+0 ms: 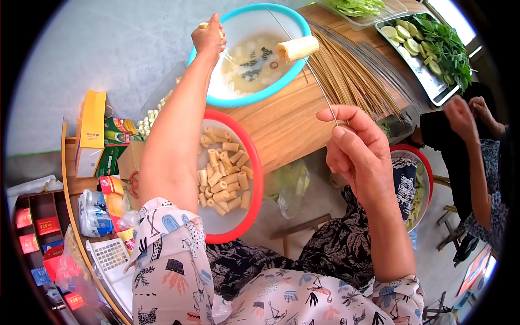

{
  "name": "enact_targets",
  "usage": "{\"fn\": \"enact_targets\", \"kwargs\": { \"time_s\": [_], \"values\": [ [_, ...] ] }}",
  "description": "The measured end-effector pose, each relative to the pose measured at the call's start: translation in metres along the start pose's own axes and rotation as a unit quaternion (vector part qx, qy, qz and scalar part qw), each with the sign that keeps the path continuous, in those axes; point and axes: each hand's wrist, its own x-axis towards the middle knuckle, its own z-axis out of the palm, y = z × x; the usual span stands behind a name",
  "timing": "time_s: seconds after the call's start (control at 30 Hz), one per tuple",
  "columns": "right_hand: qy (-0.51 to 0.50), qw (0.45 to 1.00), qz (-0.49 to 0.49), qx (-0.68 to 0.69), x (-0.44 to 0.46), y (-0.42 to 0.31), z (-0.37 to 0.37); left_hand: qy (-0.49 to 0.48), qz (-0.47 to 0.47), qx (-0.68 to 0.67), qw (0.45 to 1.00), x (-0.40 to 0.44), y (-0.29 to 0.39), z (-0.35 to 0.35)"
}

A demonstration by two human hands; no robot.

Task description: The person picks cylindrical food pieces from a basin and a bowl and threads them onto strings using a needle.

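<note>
My right hand (357, 149) pinches the lower end of a thin metal skewer (321, 86) that slants up and to the left. Near its upper part, a pale yellow cylindrical piece (298, 49) is threaded on it, above the rim of a blue-rimmed basin (254, 101) of cloudy water. My left hand (209, 37) is closed at the basin's left edge, with a bit of a pale yellow piece showing between the fingers. Under my left forearm, a red-rimmed basin (257, 179) holds several tan cylindrical pieces (222, 187).
Many wooden sticks (336, 65) and metal skewers lie on the wooden table (281, 127). Behind them is a tray (428, 81) of sliced vegetables and greens. Another person (482, 157) sits at the right beside a red-rimmed bowl (430, 184). Boxes (90, 132) stand at the left.
</note>
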Motion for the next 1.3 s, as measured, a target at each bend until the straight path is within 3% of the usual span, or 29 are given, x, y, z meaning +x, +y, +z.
{"fn": "enact_targets", "kwargs": {
  "time_s": [0.47, 0.7, 0.77, 0.8, 0.97, 1.1, 1.13, 1.17, 1.3],
  "values": [
    [0.003, 1.0, 0.001, 0.0, 0.001, 0.0, 0.001, 0.02, -0.021, 0.03, 0.999, 0.001, -0.03, 0.002],
    [-0.007, 1.0, 0.005, 0.006, 0.003, 0.009, 0.003, -0.089, -0.02, 0.016, 0.996, -0.07, -0.023, -0.037],
    [-0.023, 0.999, 0.01, 0.028, 0.003, 0.012, 0.006, -0.108, -0.005, -0.048, 0.993, -0.089, -0.057, -0.074],
    [-0.031, 0.999, 0.014, 0.037, 0.002, 0.012, 0.007, -0.075, -0.023, -0.009, 0.997, -0.117, -0.049, -0.087],
    [-0.058, 0.997, 0.044, -0.007, 0.003, 0.028, 0.014, -0.123, -0.086, 0.175, 0.973, -0.188, -0.07, -0.189],
    [-0.048, 0.997, -0.007, -0.064, 0.007, 0.045, 0.013, -0.221, -0.052, 0.346, 0.91, -0.221, -0.099, -0.255],
    [-0.046, 0.994, 0.016, -0.097, 0.009, 0.045, 0.014, -0.264, -0.016, 0.426, 0.865, -0.22, -0.102, -0.27],
    [-0.029, 0.992, -0.009, -0.119, 0.01, 0.051, 0.016, -0.312, -0.063, 0.443, 0.838, -0.211, -0.118, -0.29],
    [-0.067, 0.992, -0.001, -0.108, 0.007, 0.052, 0.029, -0.195, -0.033, 0.408, 0.891, -0.206, -0.127, -0.302]
  ]
}}
